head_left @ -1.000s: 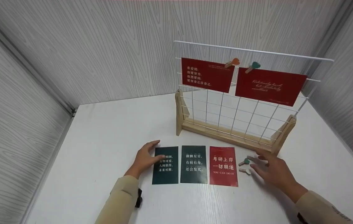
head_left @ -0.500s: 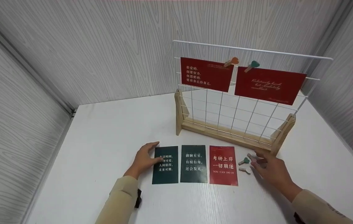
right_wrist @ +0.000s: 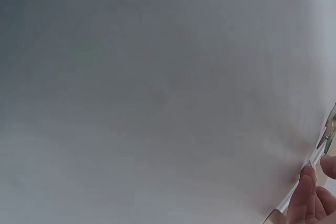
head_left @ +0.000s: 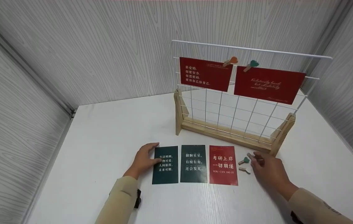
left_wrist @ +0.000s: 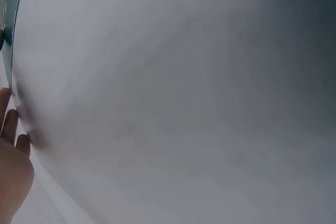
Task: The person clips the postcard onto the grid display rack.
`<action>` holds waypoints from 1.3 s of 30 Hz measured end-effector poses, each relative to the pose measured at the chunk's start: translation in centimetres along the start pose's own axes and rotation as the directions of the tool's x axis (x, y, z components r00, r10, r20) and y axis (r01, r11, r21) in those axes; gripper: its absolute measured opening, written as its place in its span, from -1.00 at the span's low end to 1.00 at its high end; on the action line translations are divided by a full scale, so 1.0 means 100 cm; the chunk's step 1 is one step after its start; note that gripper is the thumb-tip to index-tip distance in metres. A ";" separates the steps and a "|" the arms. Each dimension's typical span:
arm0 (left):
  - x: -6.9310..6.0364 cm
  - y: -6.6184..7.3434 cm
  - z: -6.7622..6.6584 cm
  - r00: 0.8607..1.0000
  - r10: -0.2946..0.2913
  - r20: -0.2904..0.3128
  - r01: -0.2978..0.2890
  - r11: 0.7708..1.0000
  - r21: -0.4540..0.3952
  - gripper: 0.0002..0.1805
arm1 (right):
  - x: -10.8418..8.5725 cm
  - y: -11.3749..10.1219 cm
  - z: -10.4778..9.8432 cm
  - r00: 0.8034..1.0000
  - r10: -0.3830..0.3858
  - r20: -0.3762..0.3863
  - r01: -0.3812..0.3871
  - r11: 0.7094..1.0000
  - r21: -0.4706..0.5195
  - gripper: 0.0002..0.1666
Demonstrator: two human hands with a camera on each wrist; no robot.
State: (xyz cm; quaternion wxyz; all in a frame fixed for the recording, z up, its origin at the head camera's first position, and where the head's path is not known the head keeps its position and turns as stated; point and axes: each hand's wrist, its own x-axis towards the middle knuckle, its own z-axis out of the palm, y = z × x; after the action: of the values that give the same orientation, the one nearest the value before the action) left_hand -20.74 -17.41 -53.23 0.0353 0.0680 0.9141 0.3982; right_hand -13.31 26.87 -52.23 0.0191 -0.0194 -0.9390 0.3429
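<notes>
My left hand (head_left: 142,160) lies at the left edge of a dark green card (head_left: 166,174), thumb over that edge and fingers extended; in the left wrist view the hand (left_wrist: 13,166) shows at the left border. A second green card (head_left: 194,175) and a red card (head_left: 223,179) lie to its right. My right hand (head_left: 270,169) pinches the end of a small wooden clip (head_left: 249,155) between thumb and fingers; its far end is hidden. Beside it lie a green-heart clip (head_left: 244,161) and a white-heart clip (head_left: 244,170). The right wrist view shows the hand (right_wrist: 315,198) in the corner.
Behind the cards stands a white wire grid (head_left: 220,107) on a wooden base (head_left: 226,133). Two red cards, one at left (head_left: 206,74) and one at right (head_left: 268,84), hang there near an orange-heart clip (head_left: 231,61) and a green-heart clip (head_left: 251,65). Patterned walls surround the white table (head_left: 117,124).
My right hand has moved slightly left, and its thumb and fingers have closed on the clip, which has shifted a little left. The left hand has barely moved on the green card.
</notes>
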 end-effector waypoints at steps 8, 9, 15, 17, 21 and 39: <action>0.000 -0.001 0.000 1.000 0.013 -0.005 -0.013 1.000 0.008 -0.33 | 0.002 0.002 0.002 1.000 0.011 -0.023 -0.010 1.000 0.022 -0.60; 0.000 -0.001 0.000 1.000 0.014 -0.004 -0.014 1.000 0.011 -0.33 | 0.002 0.002 0.002 1.000 0.012 -0.026 -0.011 1.000 0.029 -0.60; 0.000 -0.001 -0.001 1.000 0.019 -0.001 -0.019 1.000 0.024 -0.34 | 0.003 0.002 0.002 0.999 0.030 -0.041 -0.027 0.997 0.069 -0.61; 0.001 -0.001 -0.001 1.000 0.021 0.003 -0.021 0.999 0.024 -0.33 | 0.002 0.002 0.002 0.998 0.041 -0.042 -0.037 0.996 0.083 -0.60; 0.002 0.000 -0.002 1.000 0.016 0.012 -0.017 1.000 0.024 -0.32 | 0.001 0.001 0.001 0.997 0.060 -0.040 -0.055 0.992 0.116 -0.58; 0.006 0.004 -0.006 0.999 0.026 0.030 -0.027 0.999 0.026 -0.22 | 0.000 -0.009 -0.001 0.988 0.096 -0.118 -0.061 0.961 0.268 -0.66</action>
State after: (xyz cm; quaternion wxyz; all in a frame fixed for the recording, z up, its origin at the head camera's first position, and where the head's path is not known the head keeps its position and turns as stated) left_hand -21.40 -17.43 -52.52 0.0425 0.0864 0.9176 0.3856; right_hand -13.32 26.20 -51.59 0.0691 -0.0764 -0.8803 0.4631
